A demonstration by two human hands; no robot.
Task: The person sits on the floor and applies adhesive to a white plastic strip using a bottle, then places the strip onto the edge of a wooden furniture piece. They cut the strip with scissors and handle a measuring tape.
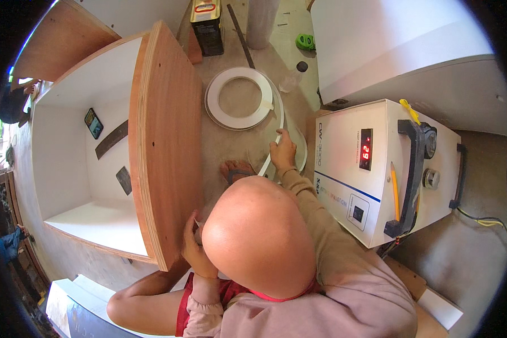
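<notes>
My right hand is closed around a narrow white edge-banding strip. The strip curves from the right side of a flat white roll lying on the floor and runs down behind my raised knee. My left hand is beside the knee, close to the wooden panel of a cabinet that lies to the left. Its fingers are curled, and the knee partly hides them; whatever they hold cannot be made out.
A phone and dark flat pieces rest inside the white cabinet. To the right stands a white machine with a red display, black handles and a pencil. A tin can, plastic bottle and green tape measure are farther off.
</notes>
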